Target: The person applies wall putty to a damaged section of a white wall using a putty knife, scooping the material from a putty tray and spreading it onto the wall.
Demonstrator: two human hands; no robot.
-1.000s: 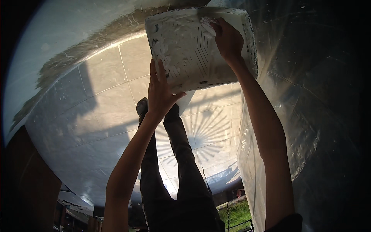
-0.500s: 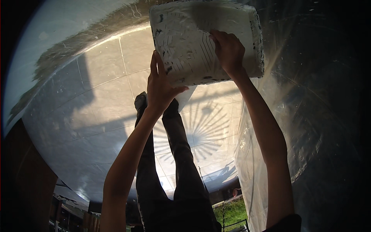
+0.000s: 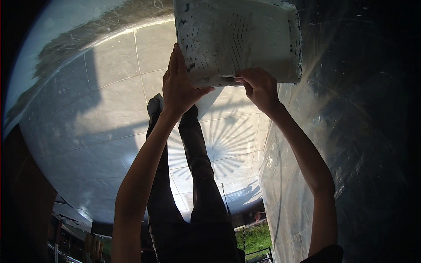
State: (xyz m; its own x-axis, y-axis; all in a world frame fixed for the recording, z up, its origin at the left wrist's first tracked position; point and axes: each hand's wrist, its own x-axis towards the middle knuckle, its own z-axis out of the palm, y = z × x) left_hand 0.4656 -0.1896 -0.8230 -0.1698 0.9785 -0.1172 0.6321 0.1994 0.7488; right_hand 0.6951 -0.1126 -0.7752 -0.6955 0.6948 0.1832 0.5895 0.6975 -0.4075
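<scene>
In front of me, at the top, is a white rectangular panel (image 3: 263, 39) with rows of thin slots. Its face is smeared with pale coating, and the edges are rough with dark chips; the upper edge is cut off by the picture. My left hand (image 3: 177, 87) holds the panel's lower left corner, fingers stretched along the side and thumb under the bottom edge. Close to the middle of the bottom edge, my right hand (image 3: 259, 87) pinches a thin flat scraper (image 3: 228, 78) against the panel. Only a narrow strip of this scraper shows.
Pale tiled floor (image 3: 118, 57) with hard shadows lies below, under my dark-trousered legs (image 3: 197, 149). Translucent plastic sheeting (image 3: 302, 175) hangs along the right. At the upper left a wall surface (image 3: 79, 39) is streaked grey. Grass (image 3: 256, 236) shows at the bottom.
My right hand has moved down from the middle of the panel to its bottom edge. The left hand stays on the corner, while the whole view has shifted slightly.
</scene>
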